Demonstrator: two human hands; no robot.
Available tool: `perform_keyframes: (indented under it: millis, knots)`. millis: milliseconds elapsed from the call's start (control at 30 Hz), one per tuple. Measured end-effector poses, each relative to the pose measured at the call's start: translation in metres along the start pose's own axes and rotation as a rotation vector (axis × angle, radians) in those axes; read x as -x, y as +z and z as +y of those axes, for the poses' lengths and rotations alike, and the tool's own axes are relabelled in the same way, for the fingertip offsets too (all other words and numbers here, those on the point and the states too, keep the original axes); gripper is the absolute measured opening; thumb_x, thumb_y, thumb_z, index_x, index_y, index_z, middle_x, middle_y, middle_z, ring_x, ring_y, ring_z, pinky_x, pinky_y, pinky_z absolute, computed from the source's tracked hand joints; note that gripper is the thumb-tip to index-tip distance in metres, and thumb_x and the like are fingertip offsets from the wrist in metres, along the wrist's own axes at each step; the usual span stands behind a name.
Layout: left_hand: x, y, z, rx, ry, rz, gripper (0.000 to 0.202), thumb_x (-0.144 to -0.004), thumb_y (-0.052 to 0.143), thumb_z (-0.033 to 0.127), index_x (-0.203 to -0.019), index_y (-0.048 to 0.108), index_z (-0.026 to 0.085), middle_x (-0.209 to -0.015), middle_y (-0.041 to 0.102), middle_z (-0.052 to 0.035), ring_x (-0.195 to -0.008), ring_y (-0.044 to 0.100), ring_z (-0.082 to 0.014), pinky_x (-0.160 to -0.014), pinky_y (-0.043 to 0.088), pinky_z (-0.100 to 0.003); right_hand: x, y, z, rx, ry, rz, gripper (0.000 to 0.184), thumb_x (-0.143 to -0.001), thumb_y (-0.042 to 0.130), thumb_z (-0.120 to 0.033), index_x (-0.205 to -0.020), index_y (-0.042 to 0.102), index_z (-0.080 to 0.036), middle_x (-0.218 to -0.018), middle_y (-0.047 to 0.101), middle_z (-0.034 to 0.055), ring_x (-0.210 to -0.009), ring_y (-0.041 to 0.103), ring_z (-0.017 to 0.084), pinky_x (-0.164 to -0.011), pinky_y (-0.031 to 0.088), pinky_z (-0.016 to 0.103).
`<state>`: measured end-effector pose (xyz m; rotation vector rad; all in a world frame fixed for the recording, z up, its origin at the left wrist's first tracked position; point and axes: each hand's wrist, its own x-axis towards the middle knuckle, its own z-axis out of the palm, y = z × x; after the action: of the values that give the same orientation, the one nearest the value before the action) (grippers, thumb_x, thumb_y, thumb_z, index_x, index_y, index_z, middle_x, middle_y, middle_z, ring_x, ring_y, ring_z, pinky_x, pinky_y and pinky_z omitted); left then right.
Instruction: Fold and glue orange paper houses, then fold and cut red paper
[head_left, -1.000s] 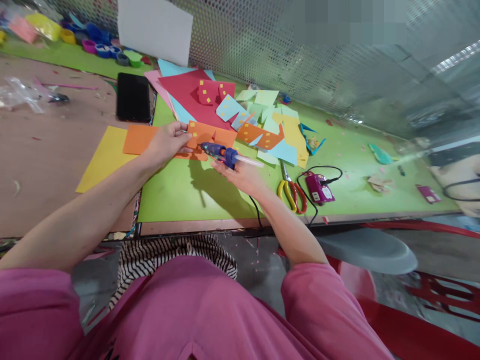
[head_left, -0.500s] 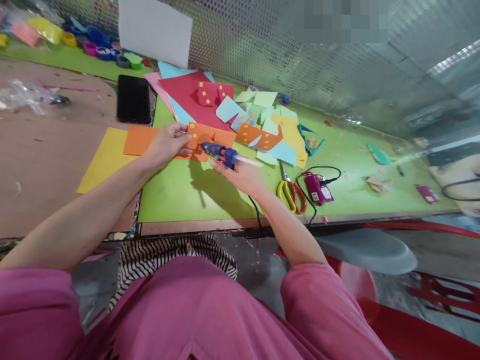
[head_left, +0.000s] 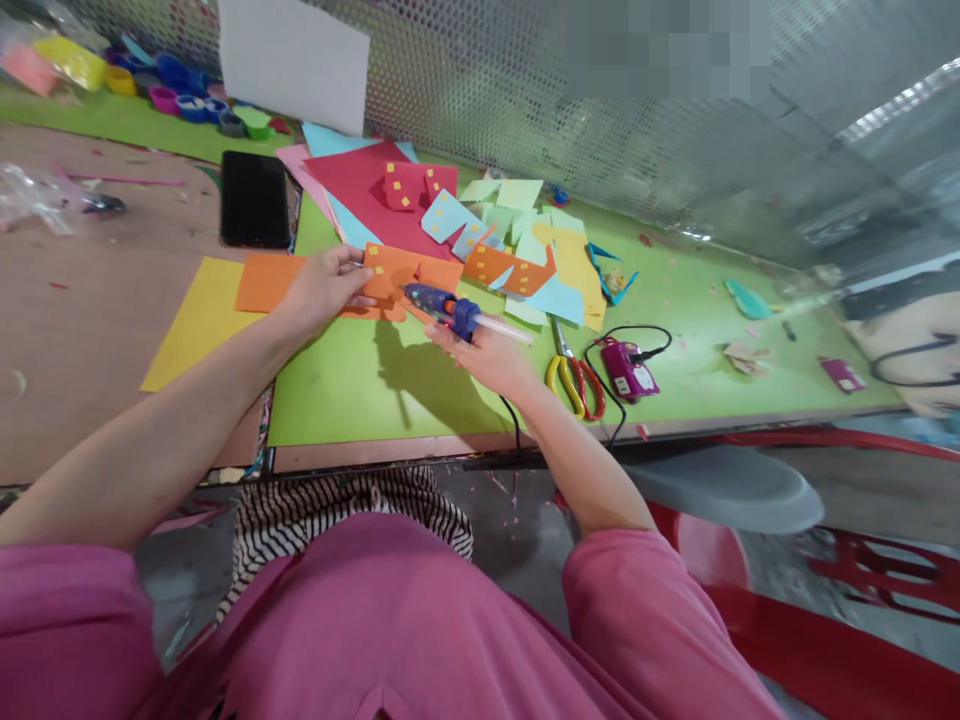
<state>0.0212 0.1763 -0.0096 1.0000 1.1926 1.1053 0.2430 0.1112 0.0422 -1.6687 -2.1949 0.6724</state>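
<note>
A blue glue gun is gripped in the curled fingers of the right hand, its nozzle pointed left and a clear glue stick seen jutting from its rear to the right. The notched orange piece, dotted with small yellow squares, is pinched at its left end between the thumb and fingers of the left hand. It is placed over the green tabletop, near the middle of the scene, and is partly covered by the glue gun; whether it is touched by the nozzle cannot be told.

To the left, a plain orange sheet is overlapped by the left hand and is laid partly over a yellow sheet. A black phone is set farther off. Just right of the pinched piece, a folded orange strip is seen beside light green scraps. Scissors are laid to the right, with a purple box placed just beyond their handles.
</note>
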Motion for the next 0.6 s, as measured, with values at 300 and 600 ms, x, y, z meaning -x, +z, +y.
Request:
perform_keyframes:
  millis: [300, 600]
  knots:
    - [0.002, 0.0, 0.002, -0.002, 0.006, 0.001, 0.009, -0.089, 0.063, 0.008, -0.094, 0.065, 0.016, -0.082, 0.071, 0.0012, -0.069, 0.07, -0.009, -0.074, 0.065, -0.024, -0.009, 0.009, -0.006, -0.113, 0.008, -0.05, 0.077, -0.082, 0.049, -0.094, -0.104, 0.066, -0.022, -0.073, 0.063, 0.001, -0.067, 0.057, 0.017, -0.061, 0.042, 0.028]
    - [-0.001, 0.0, 0.001, 0.014, -0.019, -0.012, 0.011, -0.091, 0.062, 0.006, -0.094, 0.061, 0.017, -0.078, 0.068, 0.0034, -0.066, 0.068, -0.0066, -0.07, 0.063, -0.02, -0.01, 0.009, -0.005, -0.118, 0.01, -0.053, 0.078, -0.081, 0.047, -0.096, -0.104, 0.065, -0.023, -0.071, 0.062, 0.0006, -0.065, 0.056, 0.017, -0.059, 0.041, 0.028]
